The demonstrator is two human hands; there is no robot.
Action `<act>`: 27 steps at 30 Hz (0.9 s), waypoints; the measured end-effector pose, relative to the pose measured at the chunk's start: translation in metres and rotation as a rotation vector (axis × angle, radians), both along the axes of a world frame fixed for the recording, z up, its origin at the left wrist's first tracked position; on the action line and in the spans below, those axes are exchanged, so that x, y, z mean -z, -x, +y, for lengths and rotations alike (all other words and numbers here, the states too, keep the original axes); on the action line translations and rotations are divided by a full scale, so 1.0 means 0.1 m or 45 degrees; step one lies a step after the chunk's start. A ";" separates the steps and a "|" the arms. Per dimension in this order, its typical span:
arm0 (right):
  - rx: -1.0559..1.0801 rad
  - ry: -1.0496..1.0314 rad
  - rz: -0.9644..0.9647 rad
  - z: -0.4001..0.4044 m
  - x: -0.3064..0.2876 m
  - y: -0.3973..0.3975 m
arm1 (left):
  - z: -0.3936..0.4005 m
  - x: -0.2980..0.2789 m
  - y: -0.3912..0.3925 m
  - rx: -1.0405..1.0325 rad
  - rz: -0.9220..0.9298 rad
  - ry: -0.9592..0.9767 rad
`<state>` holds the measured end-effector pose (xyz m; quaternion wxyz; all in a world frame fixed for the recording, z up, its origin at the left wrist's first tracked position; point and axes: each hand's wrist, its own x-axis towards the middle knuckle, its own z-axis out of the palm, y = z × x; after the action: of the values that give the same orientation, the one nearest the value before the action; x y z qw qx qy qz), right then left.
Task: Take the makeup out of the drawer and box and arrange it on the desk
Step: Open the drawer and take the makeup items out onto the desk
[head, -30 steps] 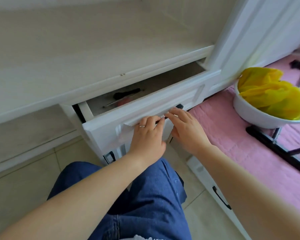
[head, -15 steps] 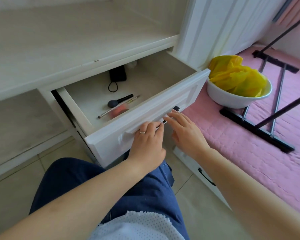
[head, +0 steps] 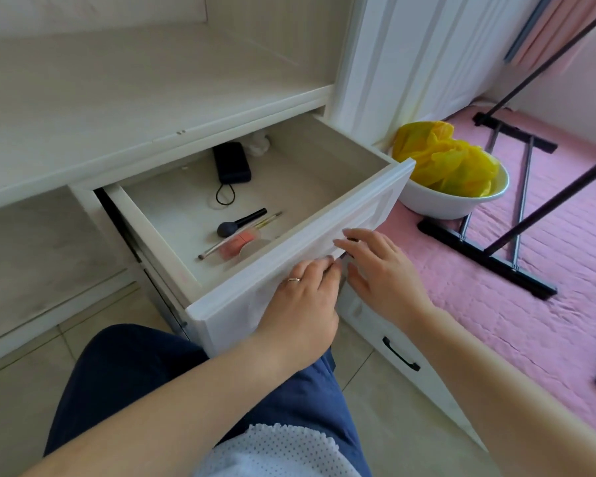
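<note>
The white drawer (head: 341,215) stands pulled far out under the white desk top (head: 117,108). Inside lie a black-handled makeup brush (head: 241,223), a thin gold-handled brush (head: 217,247), a pink makeup piece (head: 234,245) and a round clear compact (head: 255,248). Farther back are a black pouch-like case (head: 232,162) with a cord loop and something white and crumpled (head: 258,144). My left hand (head: 303,297) curls its fingers at the black drawer handle (head: 344,256). My right hand (head: 375,270) rests beside it with its fingers stretched over the handle.
A white basin (head: 427,204) holding a yellow bag (head: 444,160) sits on the pink mat (head: 496,304) at the right. A black metal rack (head: 489,263) lies on the mat. Below is a second drawer with a black handle (head: 401,354). My blue-clad knees are under the drawer.
The drawer has slid much farther out, baring its contents. Both hands stayed at the handle; my right hand's fingers now look looser.
</note>
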<state>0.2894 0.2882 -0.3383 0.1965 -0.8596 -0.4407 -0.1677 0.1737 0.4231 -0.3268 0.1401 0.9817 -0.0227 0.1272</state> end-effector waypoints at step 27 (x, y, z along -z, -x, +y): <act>-0.228 0.358 0.189 0.27 -0.60 -0.12 | 0.89 -0.68 0.28 -0.122 0.600 0.304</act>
<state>0.3013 0.3151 -0.2784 0.1207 -0.8460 -0.5188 -0.0223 0.1460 0.5122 -0.2589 0.2502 0.9607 0.0723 -0.0967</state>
